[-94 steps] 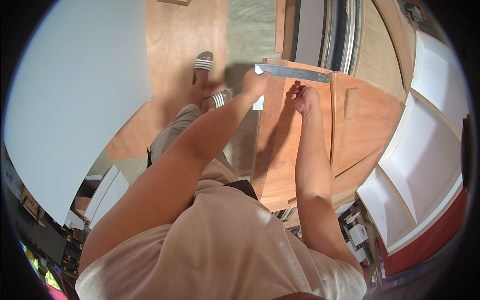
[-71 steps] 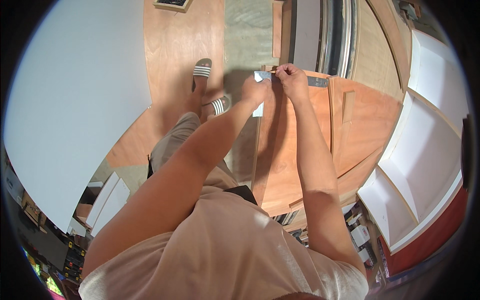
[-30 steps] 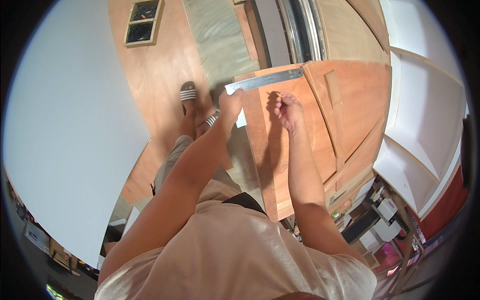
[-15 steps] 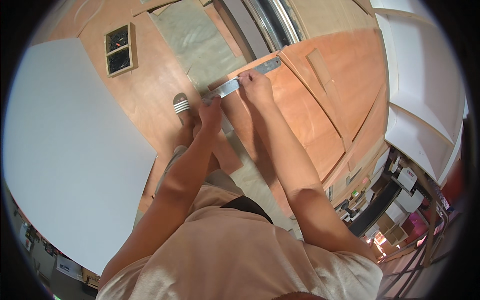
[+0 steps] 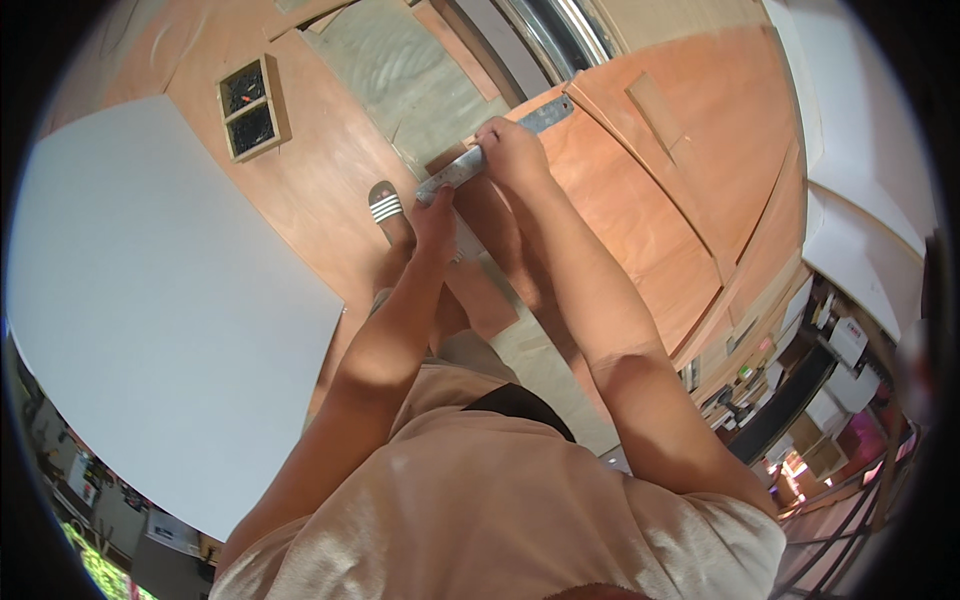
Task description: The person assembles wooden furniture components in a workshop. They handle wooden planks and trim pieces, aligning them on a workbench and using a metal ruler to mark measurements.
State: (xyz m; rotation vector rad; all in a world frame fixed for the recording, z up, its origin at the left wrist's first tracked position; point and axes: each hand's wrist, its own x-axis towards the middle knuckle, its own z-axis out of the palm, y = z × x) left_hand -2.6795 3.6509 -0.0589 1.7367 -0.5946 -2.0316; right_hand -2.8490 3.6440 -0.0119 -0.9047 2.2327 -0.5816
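Note:
A grey metal ruler [image 5: 456,174] with a hole at its far end slants up to the right in front of me, over the edge of an orange-brown plywood sheet [image 5: 640,210]. My left hand [image 5: 436,218] is closed on its near end, with the thumb on top. Farther along, my right hand [image 5: 513,155] has its fingers curled over the ruler's middle, and the far end sticks out beyond it. My right palm hides whatever else may be in that hand.
A large white panel [image 5: 190,300] fills the left side. Beyond it, a divided wooden box [image 5: 253,108] holds dark small pieces. Loose wood strips [image 5: 652,110] lie on the plywood at the right. My sandalled foot [image 5: 385,205] is on the floor boards, and a drill [image 5: 732,405] sits lower right.
My right hand has gone from a fingertip pinch at the ruler to curling over it. The ruler's face has tilted. The whole view has shifted slightly.

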